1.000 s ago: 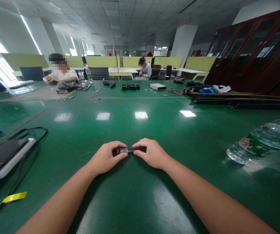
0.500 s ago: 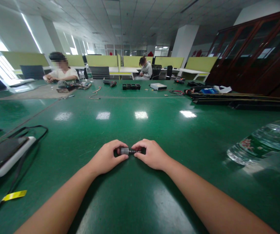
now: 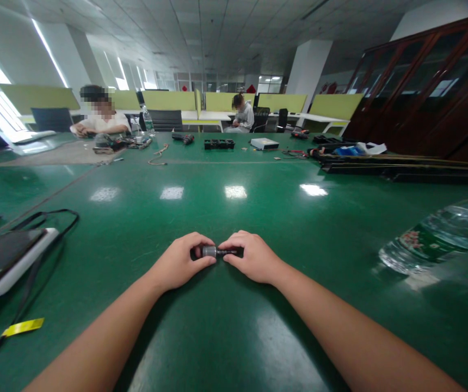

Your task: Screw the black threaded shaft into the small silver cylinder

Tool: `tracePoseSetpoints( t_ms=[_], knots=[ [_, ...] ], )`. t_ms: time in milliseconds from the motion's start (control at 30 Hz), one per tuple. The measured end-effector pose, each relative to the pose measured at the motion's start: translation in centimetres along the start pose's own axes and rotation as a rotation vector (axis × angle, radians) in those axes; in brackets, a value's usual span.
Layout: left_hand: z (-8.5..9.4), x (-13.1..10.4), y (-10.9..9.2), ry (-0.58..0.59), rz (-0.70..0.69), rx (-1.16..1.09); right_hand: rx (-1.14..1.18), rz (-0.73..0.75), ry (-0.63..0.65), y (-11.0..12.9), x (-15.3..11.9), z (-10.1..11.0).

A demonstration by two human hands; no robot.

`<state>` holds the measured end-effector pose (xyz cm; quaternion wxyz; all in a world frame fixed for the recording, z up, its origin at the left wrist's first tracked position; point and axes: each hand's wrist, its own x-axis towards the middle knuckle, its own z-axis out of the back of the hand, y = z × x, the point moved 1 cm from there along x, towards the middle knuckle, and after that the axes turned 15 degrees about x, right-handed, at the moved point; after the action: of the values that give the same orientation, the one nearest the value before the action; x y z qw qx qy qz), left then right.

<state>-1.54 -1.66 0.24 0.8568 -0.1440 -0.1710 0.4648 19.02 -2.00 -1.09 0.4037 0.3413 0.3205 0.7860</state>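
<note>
A small grey metal cylinder [image 3: 209,251] lies level just above or on the green tabletop [image 3: 234,212], a thin dark ridged shaft [image 3: 226,252] running from its right end. My left hand [image 3: 183,261] is closed around the cylinder, thumb below and fingers above. On the shaft side, my right hand [image 3: 252,257] pinches between thumb and fingertips, partly covering the shaft. The two hands face each other with a narrow gap between the fingertips. I cannot tell exactly what kind of part this is.
To the left lie a phone [image 3: 5,261] and a black strap [image 3: 34,272] with a yellow tag [image 3: 24,327]. A water bottle [image 3: 433,237] lies tilted at the right. Farther back are a black part [image 3: 219,144], a white box [image 3: 264,144], power tools and two seated people.
Hands and the cylinder with its shaft have stayed nearly in place. The view has shifted very slightly.
</note>
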Motion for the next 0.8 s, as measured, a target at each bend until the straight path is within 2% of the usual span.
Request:
tracePoseSetpoints(
  t_ms=[800],
  knots=[
    [-0.02,0.01,0.32,0.019,0.027,0.015,-0.038,-0.013,-0.012,0.13,-0.12,0.51]
  ],
)
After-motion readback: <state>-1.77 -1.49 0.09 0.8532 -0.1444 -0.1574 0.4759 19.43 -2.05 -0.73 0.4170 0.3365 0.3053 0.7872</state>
